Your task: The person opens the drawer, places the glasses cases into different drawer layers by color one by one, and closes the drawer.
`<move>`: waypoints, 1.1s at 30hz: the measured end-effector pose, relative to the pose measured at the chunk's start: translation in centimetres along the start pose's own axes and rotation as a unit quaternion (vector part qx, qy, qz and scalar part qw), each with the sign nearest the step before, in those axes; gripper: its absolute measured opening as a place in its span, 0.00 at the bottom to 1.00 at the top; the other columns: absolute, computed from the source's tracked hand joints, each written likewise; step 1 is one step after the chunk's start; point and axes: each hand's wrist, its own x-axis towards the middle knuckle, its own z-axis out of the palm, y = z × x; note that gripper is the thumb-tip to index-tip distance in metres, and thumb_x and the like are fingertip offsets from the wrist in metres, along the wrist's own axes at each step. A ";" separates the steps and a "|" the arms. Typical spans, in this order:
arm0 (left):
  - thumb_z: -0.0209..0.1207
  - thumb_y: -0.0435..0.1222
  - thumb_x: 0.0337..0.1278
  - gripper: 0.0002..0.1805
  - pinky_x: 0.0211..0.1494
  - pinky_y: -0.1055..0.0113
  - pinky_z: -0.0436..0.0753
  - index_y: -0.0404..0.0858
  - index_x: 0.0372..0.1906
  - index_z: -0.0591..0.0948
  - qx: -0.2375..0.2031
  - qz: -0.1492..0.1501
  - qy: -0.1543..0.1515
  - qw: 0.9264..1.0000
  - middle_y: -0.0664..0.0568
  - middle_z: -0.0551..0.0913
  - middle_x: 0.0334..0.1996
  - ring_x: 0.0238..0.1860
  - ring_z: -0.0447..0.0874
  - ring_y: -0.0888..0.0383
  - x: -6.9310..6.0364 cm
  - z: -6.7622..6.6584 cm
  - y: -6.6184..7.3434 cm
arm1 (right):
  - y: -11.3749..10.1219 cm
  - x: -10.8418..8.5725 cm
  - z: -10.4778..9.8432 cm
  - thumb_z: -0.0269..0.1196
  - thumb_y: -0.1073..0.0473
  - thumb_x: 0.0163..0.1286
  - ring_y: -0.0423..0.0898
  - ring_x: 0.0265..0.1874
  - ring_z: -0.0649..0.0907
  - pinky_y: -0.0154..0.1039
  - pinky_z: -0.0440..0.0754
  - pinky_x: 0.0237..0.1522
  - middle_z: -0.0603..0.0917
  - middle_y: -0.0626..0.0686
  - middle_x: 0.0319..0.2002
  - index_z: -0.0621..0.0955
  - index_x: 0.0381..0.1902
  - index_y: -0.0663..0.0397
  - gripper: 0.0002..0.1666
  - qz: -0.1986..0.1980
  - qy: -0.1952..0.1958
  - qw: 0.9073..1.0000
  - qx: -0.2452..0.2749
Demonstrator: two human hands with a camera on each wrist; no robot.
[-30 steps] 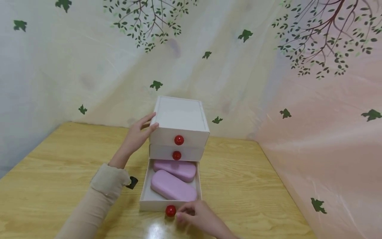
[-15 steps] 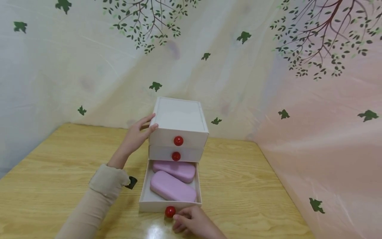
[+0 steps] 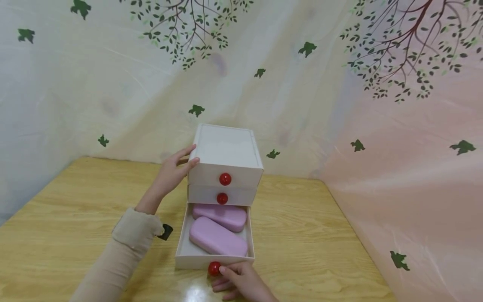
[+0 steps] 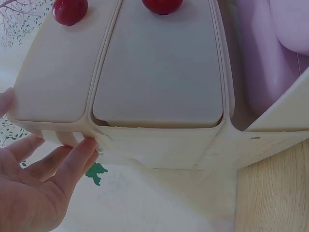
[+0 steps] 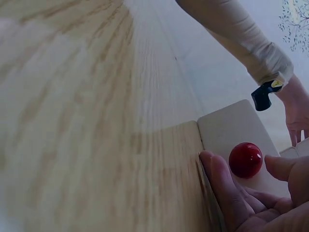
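Note:
A white drawer unit (image 3: 228, 147) with red ball knobs stands on the table. Its bottom drawer (image 3: 182, 247) is pulled out and holds two smooth purple oblong cases (image 3: 218, 236), one lying behind the other. My left hand (image 3: 170, 174) rests at the unit's upper left side; in the left wrist view its fingers (image 4: 72, 162) touch the side wall and are nearly straight. At the drawer's front, my right hand (image 3: 245, 281) is spread around the bottom red knob (image 5: 245, 160). In the right wrist view the thumb and fingers lie on either side of it, without a clear grip.
The light wood table (image 3: 302, 239) extends on both sides of the unit. Behind it hangs a pale cloth (image 3: 151, 92) printed with leaves and branches. A small black object (image 3: 165, 232) sits by my left sleeve cuff. The upper two drawers are closed.
My right hand has shifted slightly left and down, its fingers spreading below the knob and the thumb coming up to it. The left hand and the drawer stay as they were.

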 end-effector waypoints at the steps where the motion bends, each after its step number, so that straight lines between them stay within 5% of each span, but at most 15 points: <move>1: 0.53 0.48 0.70 0.33 0.60 0.40 0.76 0.44 0.75 0.60 0.000 0.000 -0.001 1.000 0.38 0.59 0.74 0.69 0.65 0.33 0.0 0.0 0.0 | 0.1 0.0 0.1 0.53 0.55 0.76 0.55 0.38 0.89 0.40 0.87 0.31 0.86 0.70 0.38 0.81 0.48 0.72 0.22 -0.003 0.000 1.000 0.005; 33: 0.52 0.50 0.69 0.33 0.60 0.43 0.78 0.46 0.75 0.60 -0.013 -0.011 0.000 1.000 0.40 0.59 0.74 0.69 0.65 0.36 0.0 0.1 -0.1 | -0.3 0.3 0.5 0.59 0.55 0.71 0.52 0.39 0.89 0.38 0.87 0.36 0.86 0.70 0.41 0.81 0.47 0.74 0.23 0.005 -0.001 0.997 0.077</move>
